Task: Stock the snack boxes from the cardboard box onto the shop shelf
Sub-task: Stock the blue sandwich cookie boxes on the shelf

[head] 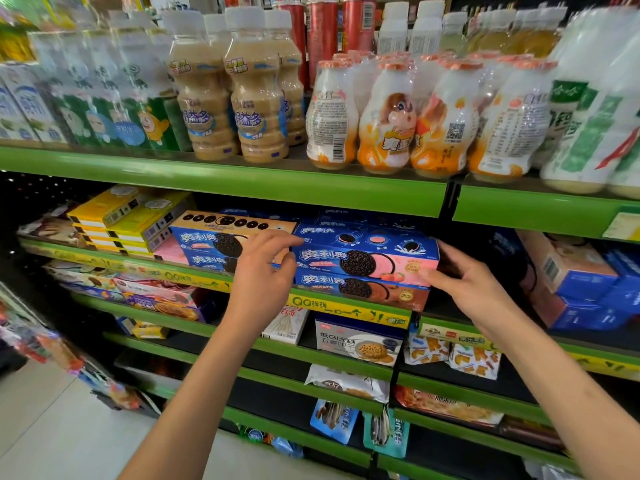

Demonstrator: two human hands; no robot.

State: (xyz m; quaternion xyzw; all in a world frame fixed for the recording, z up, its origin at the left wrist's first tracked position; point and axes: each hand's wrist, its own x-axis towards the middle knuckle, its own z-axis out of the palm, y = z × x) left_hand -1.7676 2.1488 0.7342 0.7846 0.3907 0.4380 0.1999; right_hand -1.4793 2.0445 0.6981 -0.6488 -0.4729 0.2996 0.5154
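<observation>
Both hands steadied a blue-and-pink snack box [367, 261] atop a stack on the green shop shelf [346, 304]: left hand [263, 271] loosely curled at its near end, right hand [467, 282] fingers pressing the far end. Light, stiff card, seemingly best held endwise.

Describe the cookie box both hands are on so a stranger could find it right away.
Find the green shelf of drink bottles and drop one level. There a blue cookie box tops a stack, between the left hand and right hand. It alone shows pink cream; the box beneath shows brown.
</observation>
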